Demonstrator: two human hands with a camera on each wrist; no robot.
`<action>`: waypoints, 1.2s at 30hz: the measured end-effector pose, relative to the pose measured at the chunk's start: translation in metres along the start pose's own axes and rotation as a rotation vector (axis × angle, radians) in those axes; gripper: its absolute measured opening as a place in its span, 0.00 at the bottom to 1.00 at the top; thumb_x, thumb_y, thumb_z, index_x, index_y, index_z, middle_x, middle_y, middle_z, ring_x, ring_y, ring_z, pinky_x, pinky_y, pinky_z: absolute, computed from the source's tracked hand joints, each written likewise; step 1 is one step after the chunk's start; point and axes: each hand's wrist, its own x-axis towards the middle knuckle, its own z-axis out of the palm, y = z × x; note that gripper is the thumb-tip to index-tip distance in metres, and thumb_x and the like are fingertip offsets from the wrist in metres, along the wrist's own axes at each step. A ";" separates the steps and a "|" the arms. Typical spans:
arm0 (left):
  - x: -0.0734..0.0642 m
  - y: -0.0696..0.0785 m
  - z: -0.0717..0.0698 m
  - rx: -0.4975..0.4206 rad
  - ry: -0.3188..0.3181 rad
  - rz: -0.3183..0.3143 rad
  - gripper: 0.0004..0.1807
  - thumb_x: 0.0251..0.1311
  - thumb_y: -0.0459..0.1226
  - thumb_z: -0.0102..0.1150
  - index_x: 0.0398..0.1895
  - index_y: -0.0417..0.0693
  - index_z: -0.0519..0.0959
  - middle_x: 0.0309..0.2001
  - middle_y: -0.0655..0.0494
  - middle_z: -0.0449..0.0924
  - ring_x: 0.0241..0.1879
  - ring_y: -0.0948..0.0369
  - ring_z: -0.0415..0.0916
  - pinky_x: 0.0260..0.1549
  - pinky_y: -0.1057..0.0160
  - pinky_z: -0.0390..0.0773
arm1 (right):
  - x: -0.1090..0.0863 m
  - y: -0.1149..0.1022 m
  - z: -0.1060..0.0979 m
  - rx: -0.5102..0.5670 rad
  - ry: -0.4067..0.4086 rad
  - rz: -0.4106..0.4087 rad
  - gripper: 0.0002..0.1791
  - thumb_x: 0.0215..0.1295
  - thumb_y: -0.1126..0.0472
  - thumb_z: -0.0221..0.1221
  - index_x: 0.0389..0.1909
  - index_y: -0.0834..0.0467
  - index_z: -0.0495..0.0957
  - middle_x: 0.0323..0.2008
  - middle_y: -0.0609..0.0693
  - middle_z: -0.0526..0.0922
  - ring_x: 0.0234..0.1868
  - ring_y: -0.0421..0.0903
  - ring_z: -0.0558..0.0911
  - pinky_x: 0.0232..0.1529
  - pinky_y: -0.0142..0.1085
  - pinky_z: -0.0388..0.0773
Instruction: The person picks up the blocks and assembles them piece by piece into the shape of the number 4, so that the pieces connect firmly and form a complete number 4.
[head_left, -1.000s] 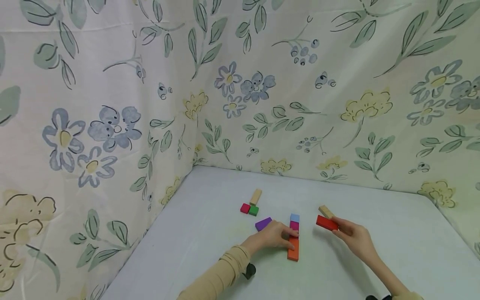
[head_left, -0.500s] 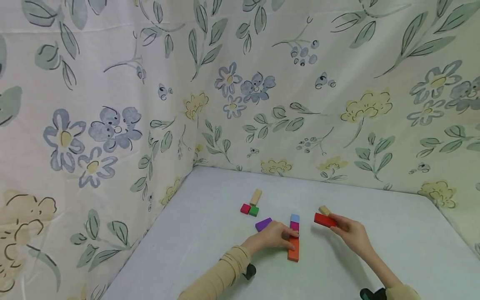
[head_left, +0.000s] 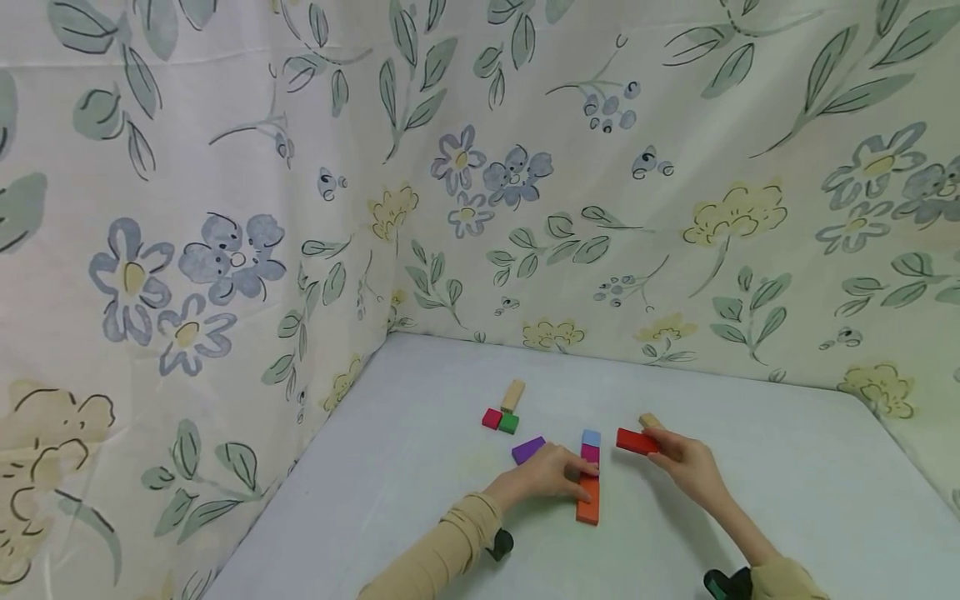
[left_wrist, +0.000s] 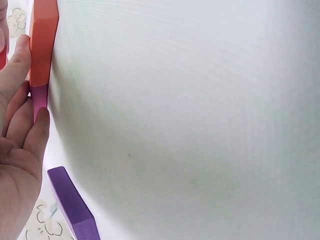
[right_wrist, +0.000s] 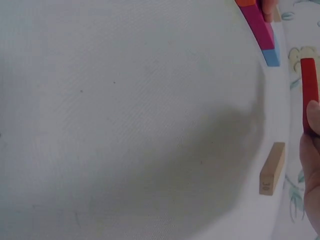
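Note:
A straight row on the table holds a light blue block (head_left: 591, 437), a magenta block (head_left: 590, 453) and an orange block (head_left: 588, 507), end to end. My left hand (head_left: 549, 472) holds this row from the left, its thumb on the orange block and other fingertips on the magenta one. Right of the row, my right hand (head_left: 688, 463) pinches one end of a red block (head_left: 634, 441), which points left and hangs above the table. In the right wrist view the thumb lies along the red block (right_wrist: 309, 82).
A purple block (head_left: 528, 450) lies just behind my left hand. Farther back, a crimson block (head_left: 492, 418), a green block (head_left: 509, 423) and a plain wooden block (head_left: 513, 396) sit together. Another wooden block (right_wrist: 273, 170) lies beyond my right hand. Floral cloth (head_left: 525, 275) closes the back.
My right hand has carried the red block leftward, closer to the row, and turned it flatter across. The left hand stays in place on the row.

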 end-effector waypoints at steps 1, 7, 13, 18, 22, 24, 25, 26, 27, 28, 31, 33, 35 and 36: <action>0.000 0.000 0.000 0.003 -0.001 0.001 0.24 0.52 0.43 0.69 0.55 0.57 0.80 0.53 0.66 0.81 0.53 0.73 0.75 0.47 0.79 0.72 | 0.001 0.000 0.001 -0.001 -0.004 0.000 0.21 0.57 0.72 0.61 0.54 0.68 0.76 0.52 0.66 0.80 0.52 0.62 0.78 0.41 0.29 0.81; 0.001 -0.001 -0.001 0.018 -0.006 0.017 0.23 0.52 0.44 0.68 0.54 0.57 0.80 0.53 0.67 0.81 0.51 0.76 0.74 0.45 0.80 0.72 | 0.006 -0.001 0.005 -0.015 -0.028 0.005 0.21 0.59 0.70 0.61 0.54 0.68 0.76 0.53 0.67 0.79 0.53 0.63 0.78 0.43 0.37 0.82; 0.001 0.000 -0.002 0.016 -0.014 0.025 0.23 0.52 0.44 0.68 0.54 0.57 0.80 0.53 0.68 0.80 0.51 0.77 0.74 0.46 0.80 0.71 | 0.009 0.000 0.010 -0.004 -0.035 -0.011 0.20 0.59 0.71 0.61 0.54 0.69 0.76 0.52 0.67 0.79 0.56 0.64 0.76 0.46 0.43 0.81; 0.001 -0.001 -0.002 0.017 -0.016 0.024 0.23 0.53 0.44 0.68 0.55 0.58 0.80 0.54 0.68 0.80 0.53 0.76 0.74 0.47 0.79 0.71 | 0.012 0.001 0.014 0.005 -0.050 -0.008 0.21 0.58 0.72 0.61 0.54 0.69 0.75 0.51 0.67 0.80 0.55 0.63 0.77 0.46 0.43 0.80; 0.001 -0.001 -0.001 0.020 -0.014 0.022 0.23 0.53 0.44 0.67 0.55 0.58 0.80 0.54 0.69 0.80 0.54 0.74 0.74 0.48 0.79 0.71 | 0.013 0.003 0.016 -0.011 -0.057 -0.010 0.21 0.58 0.73 0.61 0.54 0.70 0.75 0.51 0.67 0.80 0.53 0.63 0.78 0.46 0.43 0.81; 0.002 -0.001 -0.001 0.025 -0.011 0.023 0.23 0.53 0.44 0.68 0.54 0.58 0.80 0.54 0.69 0.80 0.54 0.74 0.74 0.48 0.79 0.71 | 0.014 0.003 0.018 -0.015 -0.062 -0.007 0.21 0.58 0.73 0.60 0.54 0.70 0.75 0.51 0.67 0.80 0.53 0.63 0.78 0.46 0.44 0.80; 0.002 -0.002 -0.001 0.027 -0.010 0.023 0.23 0.53 0.44 0.68 0.54 0.59 0.80 0.54 0.69 0.80 0.54 0.75 0.74 0.48 0.79 0.71 | 0.014 0.004 0.018 -0.017 -0.065 -0.005 0.21 0.58 0.73 0.60 0.54 0.70 0.75 0.51 0.68 0.80 0.53 0.63 0.78 0.46 0.44 0.80; 0.002 -0.002 -0.001 0.030 -0.009 0.023 0.23 0.53 0.45 0.68 0.54 0.59 0.80 0.54 0.69 0.80 0.54 0.75 0.73 0.48 0.79 0.71 | 0.015 0.004 0.019 -0.017 -0.065 -0.002 0.21 0.58 0.73 0.60 0.54 0.70 0.75 0.51 0.68 0.79 0.53 0.63 0.78 0.47 0.44 0.80; 0.002 -0.002 -0.001 0.032 -0.008 0.023 0.23 0.53 0.45 0.68 0.54 0.59 0.80 0.54 0.69 0.80 0.54 0.75 0.73 0.48 0.79 0.71 | 0.015 0.005 0.019 -0.020 -0.065 -0.003 0.21 0.58 0.73 0.60 0.54 0.70 0.75 0.51 0.68 0.79 0.53 0.63 0.78 0.47 0.45 0.80; 0.002 -0.003 0.000 0.034 -0.008 0.023 0.23 0.53 0.45 0.68 0.54 0.59 0.80 0.54 0.69 0.80 0.54 0.75 0.73 0.48 0.79 0.71 | 0.015 0.005 0.020 -0.020 -0.065 -0.003 0.21 0.58 0.73 0.60 0.54 0.70 0.75 0.51 0.68 0.79 0.53 0.63 0.78 0.47 0.45 0.79; 0.003 -0.004 0.000 0.041 -0.005 0.025 0.23 0.52 0.45 0.68 0.54 0.60 0.80 0.53 0.70 0.80 0.54 0.76 0.73 0.47 0.79 0.71 | 0.017 0.006 0.021 -0.028 -0.067 0.003 0.21 0.58 0.73 0.60 0.54 0.70 0.75 0.51 0.68 0.79 0.54 0.63 0.78 0.48 0.46 0.79; 0.003 -0.004 0.000 0.043 -0.004 0.027 0.23 0.52 0.45 0.68 0.54 0.59 0.80 0.53 0.70 0.80 0.54 0.76 0.73 0.47 0.80 0.71 | 0.017 0.007 0.022 -0.037 -0.071 0.009 0.21 0.57 0.72 0.61 0.54 0.70 0.75 0.52 0.68 0.79 0.54 0.63 0.77 0.48 0.47 0.78; 0.003 -0.004 0.000 0.046 -0.004 0.029 0.23 0.52 0.46 0.68 0.54 0.59 0.80 0.53 0.69 0.80 0.52 0.77 0.73 0.46 0.81 0.70 | 0.017 0.007 0.023 -0.042 -0.076 0.015 0.22 0.57 0.72 0.61 0.54 0.70 0.75 0.52 0.68 0.79 0.55 0.64 0.76 0.49 0.48 0.78; 0.003 -0.003 0.000 0.047 -0.005 0.029 0.23 0.52 0.46 0.68 0.54 0.59 0.80 0.53 0.69 0.80 0.52 0.78 0.73 0.46 0.81 0.70 | 0.018 0.007 0.024 -0.043 -0.078 0.015 0.22 0.57 0.72 0.61 0.54 0.69 0.75 0.52 0.68 0.79 0.56 0.64 0.76 0.50 0.49 0.77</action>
